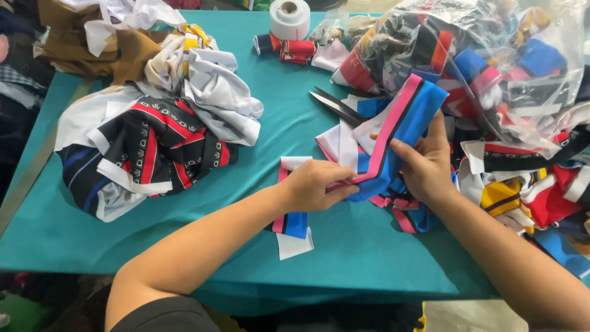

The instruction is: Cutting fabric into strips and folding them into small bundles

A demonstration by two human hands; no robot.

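Here, from the head camera, both hands hold one strip (399,132) of blue, pink and black cloth over the teal table (270,104). The left hand (313,184) is closed, pinching the low end of the strip between thumb and fingers. The right hand (424,166) is curled around the strip a little higher up, with the thumb on top. The strip runs up and to the right from the hands, and its top end lies near the scissors (338,106).

Under the left wrist lies a small folded piece (292,222) in the same colours, flat on the table. More strips like it sit in a heap under the right hand. To the right is a big clear bag (541,80) stuffed with bright scraps. To the left is a pile (147,147) of black, red and white cloth. A white roll (290,18) stands at the far edge.

I think the step in hand is folding or smoothing this strip. The next move seems to call for lining up the edges and keeping the pinch tight, so the slippery cloth does not slide apart.
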